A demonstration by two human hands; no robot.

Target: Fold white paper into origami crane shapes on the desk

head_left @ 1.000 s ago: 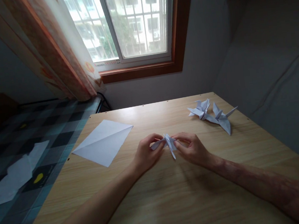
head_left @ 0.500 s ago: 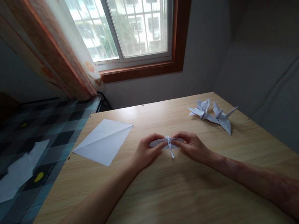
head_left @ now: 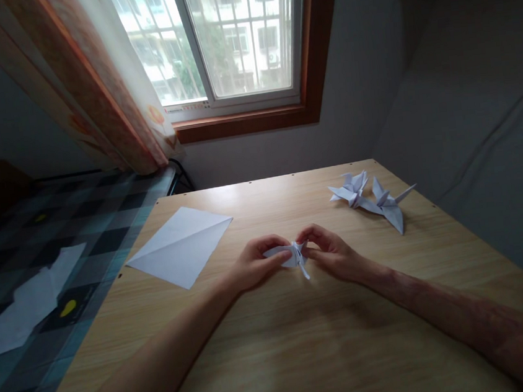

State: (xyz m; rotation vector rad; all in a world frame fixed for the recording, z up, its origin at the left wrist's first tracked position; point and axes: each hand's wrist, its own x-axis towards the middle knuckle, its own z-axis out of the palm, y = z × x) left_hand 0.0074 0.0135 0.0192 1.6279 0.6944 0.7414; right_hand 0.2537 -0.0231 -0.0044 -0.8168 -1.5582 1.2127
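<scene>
A white folded paper crane (head_left: pixel 299 255) is held between my two hands, above the middle of the table. My left hand (head_left: pixel 261 261) pinches its left wing between thumb and fingers. My right hand (head_left: pixel 330 250) is closed at the crane's right side, its fingertips against the paper close to the body. A thin folded strip of the crane points down toward me. The right wing is mostly hidden behind my right fingers.
A creased square paper sheet (head_left: pixel 185 244) lies on the wooden table (head_left: pixel 269 357) at left. Folded paper cranes (head_left: pixel 386 204) sit at the back right. On the checkered bed (head_left: pixel 80 209) at left are white paper pieces (head_left: pixel 34 307). A window (head_left: pixel 244 35) is ahead.
My right fingers have shifted from the outer right wing in toward the crane's body. The crane has turned slightly, its strip swinging a little to the right. My left hand keeps its pinch.
</scene>
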